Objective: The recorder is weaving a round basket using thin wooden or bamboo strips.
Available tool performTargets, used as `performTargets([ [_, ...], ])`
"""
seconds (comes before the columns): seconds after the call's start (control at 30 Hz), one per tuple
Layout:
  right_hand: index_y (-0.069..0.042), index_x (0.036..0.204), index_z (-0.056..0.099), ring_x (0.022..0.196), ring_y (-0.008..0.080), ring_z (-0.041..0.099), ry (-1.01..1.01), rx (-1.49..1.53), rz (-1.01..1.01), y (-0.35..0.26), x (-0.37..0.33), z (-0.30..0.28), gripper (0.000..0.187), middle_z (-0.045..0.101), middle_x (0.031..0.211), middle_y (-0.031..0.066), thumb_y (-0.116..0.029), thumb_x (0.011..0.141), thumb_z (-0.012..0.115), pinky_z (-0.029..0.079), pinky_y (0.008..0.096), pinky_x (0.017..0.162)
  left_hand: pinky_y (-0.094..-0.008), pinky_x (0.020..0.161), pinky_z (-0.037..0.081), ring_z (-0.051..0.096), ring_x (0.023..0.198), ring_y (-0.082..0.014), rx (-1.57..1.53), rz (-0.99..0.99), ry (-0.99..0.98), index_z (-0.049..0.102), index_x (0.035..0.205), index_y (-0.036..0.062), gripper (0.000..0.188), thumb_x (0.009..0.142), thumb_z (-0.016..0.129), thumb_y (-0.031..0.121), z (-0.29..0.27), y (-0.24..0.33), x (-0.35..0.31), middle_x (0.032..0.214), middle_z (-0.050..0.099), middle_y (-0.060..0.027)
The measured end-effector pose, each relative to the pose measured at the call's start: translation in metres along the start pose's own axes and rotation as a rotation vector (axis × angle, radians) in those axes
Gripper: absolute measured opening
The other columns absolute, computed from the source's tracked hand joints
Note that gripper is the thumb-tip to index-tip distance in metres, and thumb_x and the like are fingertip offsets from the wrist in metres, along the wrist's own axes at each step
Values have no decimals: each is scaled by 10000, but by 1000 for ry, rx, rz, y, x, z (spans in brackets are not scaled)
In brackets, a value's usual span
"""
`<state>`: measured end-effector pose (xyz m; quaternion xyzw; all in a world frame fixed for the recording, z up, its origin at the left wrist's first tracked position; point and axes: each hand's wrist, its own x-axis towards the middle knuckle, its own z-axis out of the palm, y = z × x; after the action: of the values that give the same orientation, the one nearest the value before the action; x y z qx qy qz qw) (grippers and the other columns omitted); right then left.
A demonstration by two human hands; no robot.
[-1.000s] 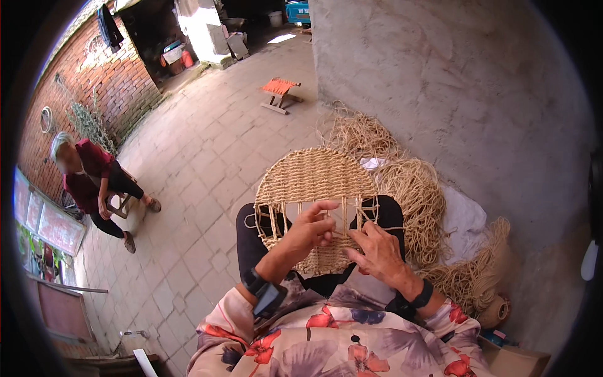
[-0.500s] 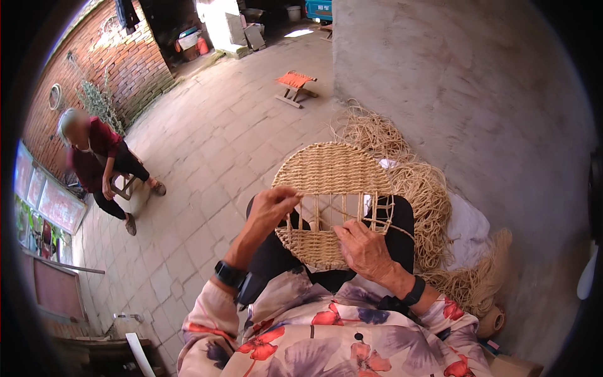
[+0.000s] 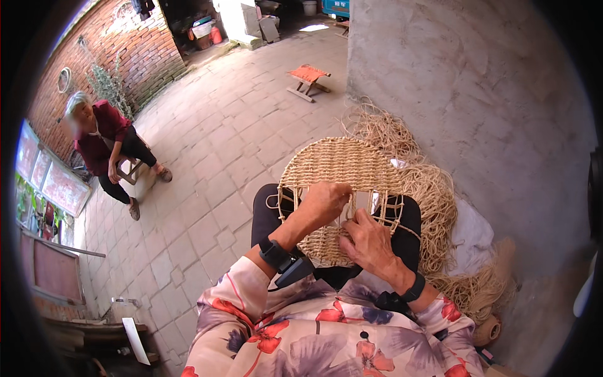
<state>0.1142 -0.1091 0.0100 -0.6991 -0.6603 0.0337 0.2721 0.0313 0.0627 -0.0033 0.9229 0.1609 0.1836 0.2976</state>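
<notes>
An oval woven straw panel rests across my lap, with an open band of upright cords between its wide far part and its smaller near part. My left hand reaches over this band, its fingers pinched at the far part's lower edge on what looks like a straw cord. A thin cord loop sticks out at the panel's left side. Close by on the right, my right hand is closed, fingertips at the upper edge of the near part; what they pinch is hidden.
Heaps of loose straw cord and a white cloth lie right of my legs, beside a grey wall. A folding stool with an orange seat stands ahead on the paving. Another person sits at the far left.
My left hand has moved right, from the panel's left side to its middle, near my right hand. A cord loop now shows at the left edge. The view has shifted slightly.
</notes>
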Motion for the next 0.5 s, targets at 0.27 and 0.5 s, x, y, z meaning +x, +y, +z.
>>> performTargets([
  [0.27, -35, 957, 633, 872, 321, 614, 35, -2, 8, -2, -3, 2, 231, 518, 923, 145, -164, 775, 695, 519, 439, 660, -438, 560, 461, 624, 644, -343, -257, -89, -72, 589, 1150, 83, 312, 844, 638, 117, -13, 3, -23, 696, 609, -184],
  [0.5, -52, 985, 631, 876, 285, 622, 39, 45, 36, -4, -2, 3, 227, 522, 936, 117, -130, 781, 694, 521, 400, 664, -220, 566, 410, 511, 668, -58, -1236, -515, -119, 583, 1249, 93, 300, 950, 560, 94, -86, -31, -102, 791, 570, 24],
])
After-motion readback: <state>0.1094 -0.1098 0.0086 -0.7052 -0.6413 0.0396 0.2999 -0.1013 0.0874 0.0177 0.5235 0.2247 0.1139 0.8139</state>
